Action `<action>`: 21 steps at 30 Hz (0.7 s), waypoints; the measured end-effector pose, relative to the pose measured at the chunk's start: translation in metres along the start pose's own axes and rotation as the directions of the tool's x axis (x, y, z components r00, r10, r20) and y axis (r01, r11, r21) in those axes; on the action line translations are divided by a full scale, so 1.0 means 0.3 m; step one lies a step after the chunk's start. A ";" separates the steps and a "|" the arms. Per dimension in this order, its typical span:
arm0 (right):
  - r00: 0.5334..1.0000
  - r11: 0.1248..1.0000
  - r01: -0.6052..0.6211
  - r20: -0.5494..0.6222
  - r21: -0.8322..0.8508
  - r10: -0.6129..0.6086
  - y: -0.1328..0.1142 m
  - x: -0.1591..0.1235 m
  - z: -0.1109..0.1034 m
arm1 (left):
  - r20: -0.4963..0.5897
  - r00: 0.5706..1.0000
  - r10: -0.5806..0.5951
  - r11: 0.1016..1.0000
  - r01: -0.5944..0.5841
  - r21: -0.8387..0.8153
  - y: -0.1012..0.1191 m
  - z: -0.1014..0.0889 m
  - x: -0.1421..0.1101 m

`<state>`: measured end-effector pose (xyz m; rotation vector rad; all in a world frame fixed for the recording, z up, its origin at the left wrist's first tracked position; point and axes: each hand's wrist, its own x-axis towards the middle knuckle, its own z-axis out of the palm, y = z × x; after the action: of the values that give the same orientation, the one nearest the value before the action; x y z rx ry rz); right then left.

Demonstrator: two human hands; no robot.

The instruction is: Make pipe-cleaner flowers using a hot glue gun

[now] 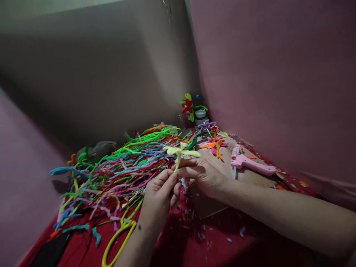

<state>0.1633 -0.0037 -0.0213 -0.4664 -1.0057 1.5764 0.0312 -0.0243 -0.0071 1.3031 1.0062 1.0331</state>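
A pale yellow pipe-cleaner flower (182, 151) stands upright in the middle of the head view, its petals spread and pale stamens on top. My left hand (160, 191) pinches the bottom of its stem between thumb and fingers. From the right, my right hand (204, 176) also closes its fingertips on the stem, just under the petals. Fingers cover the lower end of the stem. Behind the flower and to its left lies a big heap of loose pipe cleaners (133, 152) in many colours.
A pink glue gun (254, 166) lies on a board (257, 180) at right, near orange and pink petal pieces (218, 146). Finished flowers (187, 105) stand by a white-lidded jar (200, 115) at the back. A yellow loop (107, 250) lies beside my left forearm. Scraps dot the red cloth (219, 241).
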 end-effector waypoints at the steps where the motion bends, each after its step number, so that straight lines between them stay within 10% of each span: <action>1: 1.000 1.000 0.021 -0.017 0.005 -0.021 0.000 0.000 0.002 | -0.039 0.996 0.084 0.990 -0.079 0.120 -0.005 0.003 -0.002; 5: 0.994 0.994 0.101 -0.047 0.051 -0.099 0.011 0.000 0.003 | -0.095 0.895 0.435 0.789 -0.328 0.519 -0.021 0.019 -0.011; 10: 0.993 0.993 0.109 -0.040 0.055 -0.107 0.021 -0.001 0.005 | -0.128 0.829 0.544 0.691 -0.356 0.629 -0.040 0.021 -0.008; 21: 0.999 0.997 0.025 -0.040 -0.069 -0.028 0.005 -0.014 0.014 | -0.139 0.970 0.197 0.954 -0.157 0.256 0.001 0.016 -0.011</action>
<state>0.1605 -0.0091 -0.0213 -0.5289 -1.0337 1.5068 0.0351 -0.0286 -0.0068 1.5513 1.1854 1.1969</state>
